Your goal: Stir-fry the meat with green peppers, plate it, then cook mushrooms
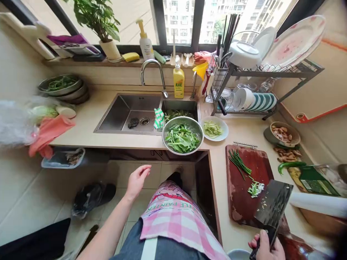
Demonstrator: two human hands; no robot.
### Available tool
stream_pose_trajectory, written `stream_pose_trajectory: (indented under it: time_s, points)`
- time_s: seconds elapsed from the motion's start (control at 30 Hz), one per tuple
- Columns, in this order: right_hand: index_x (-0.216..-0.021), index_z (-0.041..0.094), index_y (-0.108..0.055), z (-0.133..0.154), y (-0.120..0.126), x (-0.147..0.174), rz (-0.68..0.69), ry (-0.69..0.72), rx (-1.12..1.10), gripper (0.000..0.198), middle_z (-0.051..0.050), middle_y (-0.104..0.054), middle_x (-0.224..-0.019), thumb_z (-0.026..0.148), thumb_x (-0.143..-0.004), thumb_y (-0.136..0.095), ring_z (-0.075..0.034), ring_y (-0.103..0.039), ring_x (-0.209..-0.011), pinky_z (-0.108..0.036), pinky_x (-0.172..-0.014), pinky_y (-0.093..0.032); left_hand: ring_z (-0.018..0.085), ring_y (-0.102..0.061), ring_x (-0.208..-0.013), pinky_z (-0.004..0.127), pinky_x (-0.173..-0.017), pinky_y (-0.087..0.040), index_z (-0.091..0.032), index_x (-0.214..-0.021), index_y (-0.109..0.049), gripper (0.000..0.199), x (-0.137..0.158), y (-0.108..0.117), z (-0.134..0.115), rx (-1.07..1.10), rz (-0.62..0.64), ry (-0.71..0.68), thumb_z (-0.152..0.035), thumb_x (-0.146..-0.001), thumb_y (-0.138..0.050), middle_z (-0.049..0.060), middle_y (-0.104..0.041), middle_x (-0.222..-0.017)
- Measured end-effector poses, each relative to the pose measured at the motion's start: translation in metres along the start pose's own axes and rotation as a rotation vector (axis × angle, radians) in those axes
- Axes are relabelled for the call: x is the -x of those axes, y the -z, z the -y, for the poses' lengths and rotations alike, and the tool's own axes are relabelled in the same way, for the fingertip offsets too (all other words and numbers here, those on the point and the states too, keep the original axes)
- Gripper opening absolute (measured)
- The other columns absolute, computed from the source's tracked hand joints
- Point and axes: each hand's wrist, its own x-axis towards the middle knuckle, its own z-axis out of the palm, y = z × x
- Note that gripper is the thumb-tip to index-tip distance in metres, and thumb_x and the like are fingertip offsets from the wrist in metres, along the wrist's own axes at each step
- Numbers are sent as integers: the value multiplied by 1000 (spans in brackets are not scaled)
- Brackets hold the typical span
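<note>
Pink checked apron [173, 225] sits left of the cutting board [241, 198]. I see the right hand [267, 247] closed round the handle of a cleaver [275, 202], blade over the board's near right edge. Well left of the board, the left hand [137, 180] hangs half-curled, empty. Green stalks [240, 162] and chopped pieces [255, 189] lie on the board.

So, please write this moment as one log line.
right hand: holds cleaver; left hand: nothing visible held; cutting board: green stalks, chopped pieces
</note>
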Motion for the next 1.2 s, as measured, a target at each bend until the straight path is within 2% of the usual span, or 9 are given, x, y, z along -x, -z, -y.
stream_pose_trajectory:
  time_s: [0.1, 0.17, 0.37, 0.53, 0.6, 0.7, 0.9, 1.03, 1.2]
  points:
    - [-99, 21, -58, -3, 2, 0, -146, 92, 302, 40, -4, -61, -59, 52, -75, -56, -24, -59, -51, -34, -48, -46, 17, -64, -70, 29, -67, -55, -19, -83, -68, 37, 22, 4, 21, 33, 8, 78, -51, -63, -69, 3, -68, -80]
    - [-114, 19, -57, -9, -1, 4, -227, 132, 462, 49, -10, -67, -72, 49, -75, -54, -27, -60, -56, -36, -51, -45, 17, -63, -70, 29, -67, -54, -20, -79, -67, 33, 21, -15, 14, 45, 157, 62, -49, -64, -69, 2, -67, -77]
    - [-132, 10, -46, -28, -38, 17, -333, 162, 644, 59, -21, -63, -102, 46, -86, -33, -33, -62, -80, -40, -62, -46, 17, -61, -71, 29, -68, -51, -22, -77, -66, 16, -11, -106, -68, -113, 778, -295, -37, -74, -62, 2, -67, -76]
    - [-116, 9, -59, -26, -53, 15, -406, 226, 707, 53, -19, -63, -99, 47, -86, -38, -31, -59, -87, -42, -76, -45, 15, -59, -69, 26, -64, -48, -22, -81, -63, 11, -27, -162, -109, -233, 1123, -563, -29, -81, -55, 2, -65, -76]
    - [-104, 10, -64, -5, -57, 2, -435, 318, 679, 48, -18, -64, -96, 46, -86, -38, -30, -57, -90, -43, -83, -43, 15, -58, -70, 25, -64, -47, -21, -80, -63, 11, -30, -181, -116, -302, 1255, -697, -24, -83, -53, 2, -64, -76]
    - [-93, 12, -67, 45, -67, -35, -330, 439, 573, 39, -16, -65, -95, 37, -88, -38, -26, -57, -93, -41, -88, -41, 16, -59, -80, 26, -73, -47, -21, -78, -64, 13, -30, -213, -121, -400, 1417, -930, -18, -83, -53, 4, -66, -83]
    - [-93, 20, -70, 123, -105, -138, -49, 481, 573, 22, -8, -68, -100, 27, -85, -50, -21, -57, -96, -34, -90, -39, 24, -52, -112, 38, -92, -44, -18, -76, -68, 16, -16, -296, -106, -629, 1419, -1282, -17, -83, -54, 8, -62, -119]
    - [-79, 23, -72, 130, -124, -178, 131, 420, 562, 10, -5, -71, -88, 25, -75, -63, -21, -60, -85, -32, -79, -43, 29, -36, -130, 45, -103, -34, -18, -80, -70, 18, -8, -339, -93, -691, 1340, -1372, -18, -84, -53, 7, -50, -136]
    - [-68, 23, -70, 119, -126, -194, 272, 305, 445, 5, -2, -70, -73, 23, -70, -64, -19, -62, -73, -30, -70, -44, 30, -28, -136, 49, -108, -25, -16, -80, -70, 23, -1, -360, -88, -757, 1342, -1293, -21, -87, -48, 9, -38, -146]
